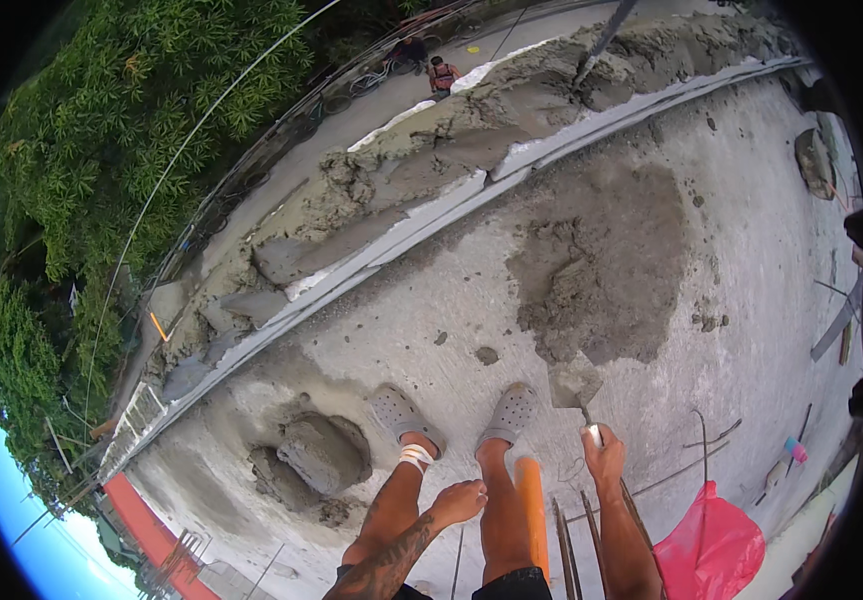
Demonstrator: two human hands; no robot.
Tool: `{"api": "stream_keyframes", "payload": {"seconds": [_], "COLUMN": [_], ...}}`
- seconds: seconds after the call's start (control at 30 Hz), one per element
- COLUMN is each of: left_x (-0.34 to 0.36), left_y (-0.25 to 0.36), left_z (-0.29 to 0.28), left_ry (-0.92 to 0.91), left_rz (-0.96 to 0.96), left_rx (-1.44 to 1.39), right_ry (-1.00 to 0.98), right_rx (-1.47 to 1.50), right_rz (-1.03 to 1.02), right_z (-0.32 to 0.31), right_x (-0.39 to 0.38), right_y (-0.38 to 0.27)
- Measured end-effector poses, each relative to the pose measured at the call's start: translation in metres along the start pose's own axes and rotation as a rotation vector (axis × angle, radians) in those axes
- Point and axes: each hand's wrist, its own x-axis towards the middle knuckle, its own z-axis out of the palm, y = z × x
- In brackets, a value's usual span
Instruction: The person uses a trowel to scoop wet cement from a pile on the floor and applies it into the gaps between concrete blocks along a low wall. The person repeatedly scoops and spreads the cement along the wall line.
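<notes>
My right hand (604, 458) is wrapped round the handle of a trowel (573, 386). The trowel's mortar-smeared blade lies at the near edge of a wide patch of wet grey mortar (601, 270) on the concrete. My left hand (461, 501) is curled closed in front of my legs, with nothing visible in it. To the left of my feet sits a rounded mound of wet mortar (323, 452) with a dark wet margin. My feet, in grey clogs (508, 413), stand between the mound and the patch.
A raised edge (421, 222) topped with rough mortar (351, 190) runs diagonally beyond me. Past it, people (442, 76) are on lower ground beside trees (171, 110). An orange pipe (530, 515), steel bars (591, 535) and a pink plastic bag (716, 545) are near my right arm.
</notes>
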Motion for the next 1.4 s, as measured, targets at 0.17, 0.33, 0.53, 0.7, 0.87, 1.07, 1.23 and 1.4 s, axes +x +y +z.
{"api": "stream_keyframes", "payload": {"seconds": [0.17, 0.33, 0.53, 0.7, 0.87, 1.07, 1.23, 1.4], "left_x": [-0.047, -0.1, -0.167, -0.222, -0.25, -0.248, -0.239, -0.257], "left_y": [0.016, 0.01, -0.04, -0.089, -0.122, -0.109, -0.1, -0.112], "left_z": [0.003, -0.006, -0.033, -0.072, -0.088, -0.087, -0.084, -0.077], "left_ry": [-0.11, -0.145, 0.261, 0.458, 0.396, 0.64, 0.624, 0.608], "left_rz": [0.053, 0.033, -0.012, -0.285, -0.308, -0.215, -0.131, -0.127], "left_rx": [-0.067, -0.113, -0.109, -0.14, -0.199, -0.407, -0.546, -0.631], "right_ry": [-0.065, -0.132, -0.139, -0.2, -0.23, -0.358, -0.413, -0.468], "right_rx": [-0.034, -0.09, -0.066, 0.076, 0.055, -0.048, -0.204, -0.28], "right_rz": [-0.131, -0.18, -0.218, -0.264, -0.346, -0.372, -0.408, -0.428], "right_z": [-0.041, -0.063, -0.055, -0.047, -0.036, -0.032, -0.03, -0.02], "right_x": [-0.056, -0.1, -0.149, -0.181, -0.194, -0.192, -0.201, -0.221], "right_y": [-0.057, -0.117, -0.204, -0.293, -0.358, -0.389, -0.42, -0.463]}}
